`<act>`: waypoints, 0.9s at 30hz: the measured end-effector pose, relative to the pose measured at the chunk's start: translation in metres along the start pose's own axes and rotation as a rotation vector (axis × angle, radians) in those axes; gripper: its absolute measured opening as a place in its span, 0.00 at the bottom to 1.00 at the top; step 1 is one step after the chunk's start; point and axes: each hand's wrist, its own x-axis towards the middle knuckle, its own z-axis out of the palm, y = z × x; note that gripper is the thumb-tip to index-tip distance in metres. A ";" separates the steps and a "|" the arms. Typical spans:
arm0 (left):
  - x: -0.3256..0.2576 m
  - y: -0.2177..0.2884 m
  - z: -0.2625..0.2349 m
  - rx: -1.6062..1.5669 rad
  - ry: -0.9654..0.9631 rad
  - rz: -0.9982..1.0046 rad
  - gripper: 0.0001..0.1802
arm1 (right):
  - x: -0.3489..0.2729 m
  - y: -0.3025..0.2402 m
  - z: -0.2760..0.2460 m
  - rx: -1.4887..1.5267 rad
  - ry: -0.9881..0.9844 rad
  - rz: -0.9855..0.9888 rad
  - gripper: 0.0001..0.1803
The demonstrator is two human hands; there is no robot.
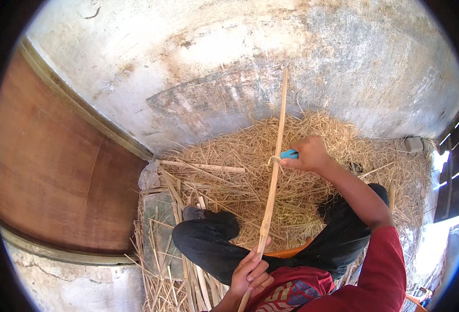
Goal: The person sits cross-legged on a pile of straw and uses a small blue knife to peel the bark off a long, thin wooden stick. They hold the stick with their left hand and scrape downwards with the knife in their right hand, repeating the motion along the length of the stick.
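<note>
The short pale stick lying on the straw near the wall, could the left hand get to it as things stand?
Probably not right away. The left hand is closed around the lower end of the long cane, close to the body. The short pale stick lies beyond the bent knee, so the hand would have to let go and stretch forward.

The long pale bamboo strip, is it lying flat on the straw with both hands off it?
No, the left hand grips the long pale bamboo strip low down, and the right hand meets it higher up.
</note>
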 end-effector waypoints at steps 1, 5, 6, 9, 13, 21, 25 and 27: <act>-0.002 0.000 0.001 0.012 0.001 -0.004 0.27 | 0.003 0.008 0.001 -0.010 0.052 -0.024 0.38; -0.015 -0.006 -0.001 0.009 -0.002 -0.052 0.25 | 0.019 0.043 -0.007 -0.015 0.000 0.294 0.40; -0.018 -0.008 -0.001 0.027 0.048 -0.070 0.25 | 0.021 0.057 -0.012 -0.040 0.011 0.344 0.41; -0.033 -0.013 0.005 0.109 0.172 -0.105 0.25 | 0.025 0.089 -0.017 -0.076 -0.048 0.501 0.41; -0.062 -0.017 -0.020 0.427 0.129 -0.096 0.27 | 0.030 0.130 -0.028 -0.150 -0.017 0.613 0.44; -0.075 -0.005 -0.007 0.920 0.262 -0.140 0.27 | -0.021 0.236 -0.035 -0.059 0.071 1.131 0.54; -0.043 -0.012 -0.008 0.647 0.260 -0.093 0.21 | 0.012 0.152 -0.041 0.019 -0.198 0.887 0.52; -0.020 -0.009 -0.021 0.526 0.244 0.018 0.18 | 0.027 0.080 -0.048 0.179 -0.335 0.699 0.50</act>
